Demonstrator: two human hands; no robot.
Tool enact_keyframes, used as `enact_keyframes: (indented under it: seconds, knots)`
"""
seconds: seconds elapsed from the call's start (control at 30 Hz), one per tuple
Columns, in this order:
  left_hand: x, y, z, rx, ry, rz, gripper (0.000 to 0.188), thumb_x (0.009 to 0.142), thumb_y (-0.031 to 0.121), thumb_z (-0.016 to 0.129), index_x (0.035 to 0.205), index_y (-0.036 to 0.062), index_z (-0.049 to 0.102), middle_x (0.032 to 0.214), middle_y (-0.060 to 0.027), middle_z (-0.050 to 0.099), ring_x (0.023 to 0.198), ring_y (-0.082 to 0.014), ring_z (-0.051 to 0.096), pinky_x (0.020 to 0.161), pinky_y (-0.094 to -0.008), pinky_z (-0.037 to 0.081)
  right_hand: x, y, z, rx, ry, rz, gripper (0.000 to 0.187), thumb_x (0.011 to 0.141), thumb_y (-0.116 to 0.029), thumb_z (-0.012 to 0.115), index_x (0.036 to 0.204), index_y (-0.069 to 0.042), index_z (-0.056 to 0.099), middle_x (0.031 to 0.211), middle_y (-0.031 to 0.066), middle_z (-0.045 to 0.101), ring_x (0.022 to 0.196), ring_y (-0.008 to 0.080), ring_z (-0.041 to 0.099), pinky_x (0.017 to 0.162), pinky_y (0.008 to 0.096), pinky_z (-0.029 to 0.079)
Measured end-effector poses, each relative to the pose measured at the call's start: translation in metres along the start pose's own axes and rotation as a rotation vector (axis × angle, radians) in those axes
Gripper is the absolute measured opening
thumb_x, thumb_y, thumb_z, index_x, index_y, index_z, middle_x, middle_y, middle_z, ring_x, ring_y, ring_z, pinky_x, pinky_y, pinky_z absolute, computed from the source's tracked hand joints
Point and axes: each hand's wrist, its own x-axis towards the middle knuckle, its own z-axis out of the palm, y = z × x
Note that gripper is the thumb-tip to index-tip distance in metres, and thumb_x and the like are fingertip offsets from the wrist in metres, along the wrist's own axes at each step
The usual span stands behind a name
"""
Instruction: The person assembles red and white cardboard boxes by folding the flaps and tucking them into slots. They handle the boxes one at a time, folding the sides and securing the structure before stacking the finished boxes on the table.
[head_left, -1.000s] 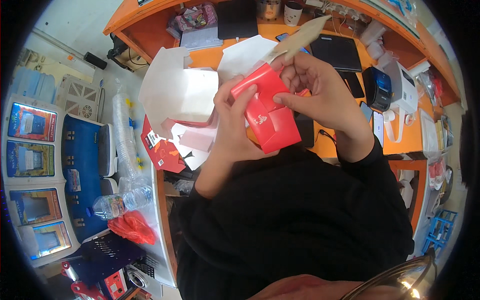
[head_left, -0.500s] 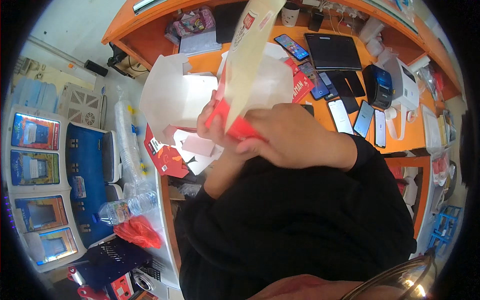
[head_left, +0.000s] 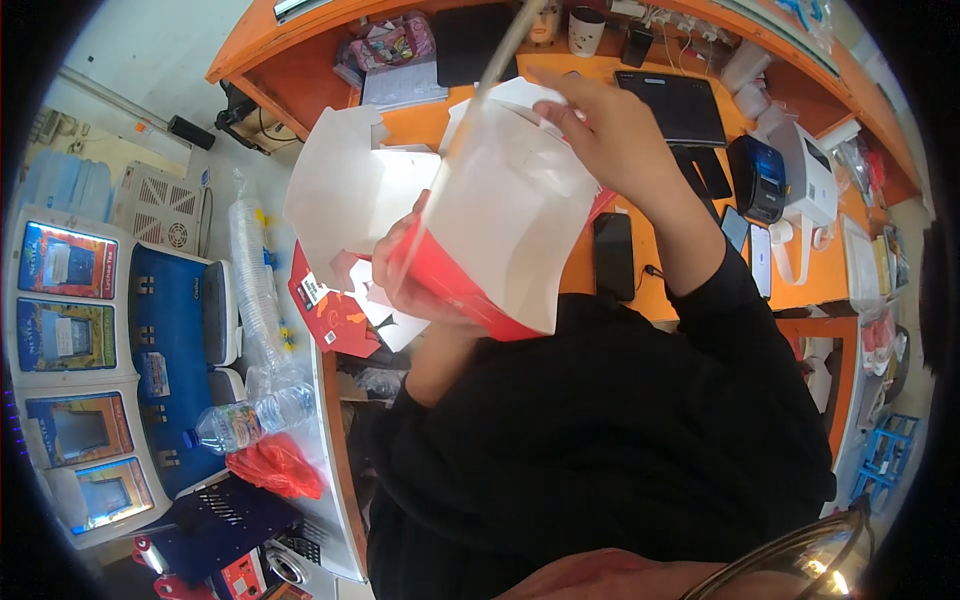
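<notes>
My left hand (head_left: 405, 270) is wrapped round the red side of a cardboard box (head_left: 510, 230), thumb up along its edge. The box is tilted, its white inside facing up. A tall panel of it, seen nearly edge-on and blurred, rises past the far rim. My right hand (head_left: 610, 130) is at the box's far rim, thumb and fingers closed about a white flap; the fingertips are partly hidden. Just left of it lies another opened white box (head_left: 330, 190), with a red printed flap (head_left: 340, 315) hanging toward me.
On the orange desk (head_left: 625, 305) are a dark phone (head_left: 613, 255), a black tablet (head_left: 670, 105), a label printer (head_left: 755, 175) and a white device (head_left: 805, 170). A paper cup (head_left: 585, 30) stands at the back. Left are stacked plastic cups (head_left: 255, 280), a water bottle (head_left: 240, 425) and a red bag (head_left: 275, 465).
The box has spread from a narrow shape into an open one, its white inside now showing. My right hand has moved from its near end up to the far rim, covering several phones.
</notes>
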Motion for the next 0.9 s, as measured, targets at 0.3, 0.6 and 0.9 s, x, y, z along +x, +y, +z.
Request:
enact_keyframes:
  seconds: [0.3,0.6,0.9]
  knots:
    - [0.011,0.028,0.018,0.002,0.113,-0.106,0.075,0.08,0.03,0.079,0.132,0.0005,0.034,0.121,-0.0176,0.043,0.11,-0.0334,0.058,0.089,-0.0512,0.056,-0.018,0.011,0.008,0.042,-0.185,0.128,0.038,0.086,-0.027,0.07,0.123,-0.017,0.068,0.091,0.0203,0.069,0.083,0.0354,0.066,0.08,0.0402,0.052]
    - [0.004,0.012,0.005,-0.051,0.011,-0.028,0.081,0.074,0.032,0.083,0.132,0.0009,0.036,0.119,-0.0181,0.045,0.108,-0.0333,0.059,0.091,-0.0511,0.056,-0.032,0.033,0.021,0.028,0.007,-0.05,0.036,0.083,-0.017,0.074,0.117,-0.01,0.07,0.088,0.0215,0.068,0.067,0.0321,0.064,0.066,0.0341,0.051]
    - [-0.002,0.008,-0.005,-0.05,-0.048,-0.002,0.088,0.067,0.035,0.088,0.131,0.0014,0.038,0.118,-0.0186,0.048,0.106,-0.0333,0.06,0.092,-0.051,0.055,-0.049,0.014,0.021,0.079,-0.18,0.161,0.042,0.081,-0.019,0.074,0.121,-0.007,0.067,0.089,0.0206,0.069,0.077,0.0324,0.067,0.072,0.0371,0.052]
